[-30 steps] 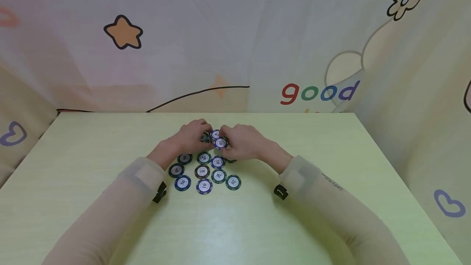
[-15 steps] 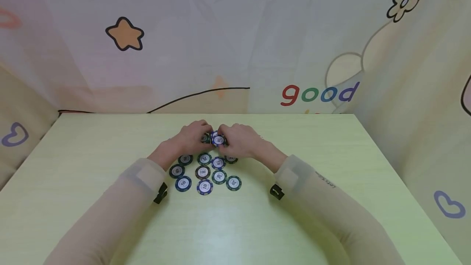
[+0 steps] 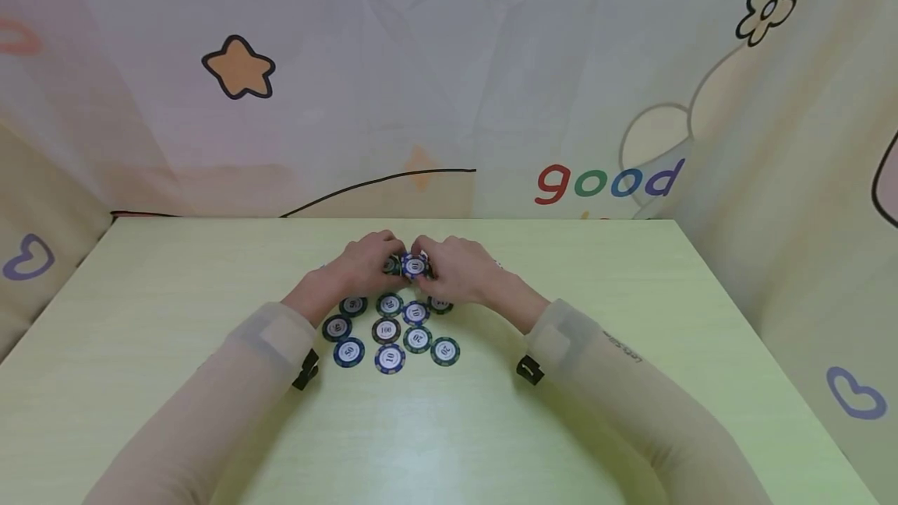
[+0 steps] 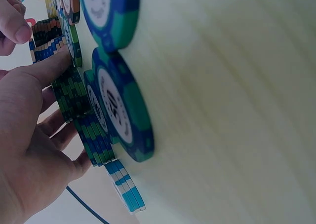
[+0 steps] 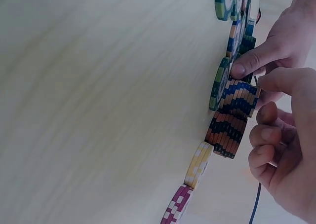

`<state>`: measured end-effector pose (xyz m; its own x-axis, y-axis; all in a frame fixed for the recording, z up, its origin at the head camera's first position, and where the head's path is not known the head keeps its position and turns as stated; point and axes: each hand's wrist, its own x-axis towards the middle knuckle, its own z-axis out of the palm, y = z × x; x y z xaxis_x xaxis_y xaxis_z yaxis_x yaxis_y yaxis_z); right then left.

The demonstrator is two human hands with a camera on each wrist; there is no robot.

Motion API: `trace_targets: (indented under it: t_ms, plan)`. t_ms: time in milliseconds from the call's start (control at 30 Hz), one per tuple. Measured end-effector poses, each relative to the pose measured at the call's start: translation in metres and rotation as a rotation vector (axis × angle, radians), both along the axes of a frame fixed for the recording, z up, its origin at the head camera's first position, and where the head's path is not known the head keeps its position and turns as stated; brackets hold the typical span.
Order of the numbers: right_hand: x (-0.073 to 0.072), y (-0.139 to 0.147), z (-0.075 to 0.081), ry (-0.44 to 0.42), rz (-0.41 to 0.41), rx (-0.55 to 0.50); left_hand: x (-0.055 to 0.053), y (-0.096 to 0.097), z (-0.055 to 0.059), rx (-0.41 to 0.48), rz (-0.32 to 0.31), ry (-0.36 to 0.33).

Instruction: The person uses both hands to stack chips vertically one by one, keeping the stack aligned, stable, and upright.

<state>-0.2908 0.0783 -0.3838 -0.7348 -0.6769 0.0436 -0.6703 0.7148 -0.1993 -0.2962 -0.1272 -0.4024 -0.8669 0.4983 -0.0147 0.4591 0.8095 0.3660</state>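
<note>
My left hand (image 3: 365, 263) curls its thumb and fingers around a stack of green poker chips (image 4: 71, 93); a second green-and-blue stack (image 4: 94, 137) is beside its smaller fingers. My right hand (image 3: 456, 267) pinches at the top of a stack of blue poker chips (image 5: 239, 98), whose upper chip (image 3: 415, 266) reads 10. The left thumb is against the same blue stack's side. A brown-and-black stack (image 5: 227, 134) is under the right hand's curled fingers, partly hidden by that hand in the head view.
Loose chips lie flat on the table nearer the person, among them a brown 100 chip (image 3: 386, 330), a blue 10 chip (image 3: 390, 358) and a green 20 chip (image 3: 445, 351). Short yellow (image 5: 199, 165) and purple (image 5: 177, 205) stacks continue the row rightward, a light-blue stack (image 4: 124, 184) leftward.
The right hand has moved slightly left and away from me, bringing the blue 10 chip over the blue stack. The left hand has kept its place.
</note>
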Motion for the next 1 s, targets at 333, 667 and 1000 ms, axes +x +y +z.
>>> trace_targets:
  t_ms: [333,667,1000]
  plan:
    - [0.0032,-0.0012,0.002,0.048,-0.025,0.009,0.001,-0.0004,-0.0001,-0.017,-0.009,0.018]
    - [0.0025,-0.0012,-0.0009,0.048,-0.066,-0.005,0.0027,0.0005,0.0001,-0.007,-0.008,0.006]
    - [0.0,-0.0024,-0.0002,0.048,-0.07,0.006,0.0014,0.0004,-0.0005,-0.014,-0.002,0.001]
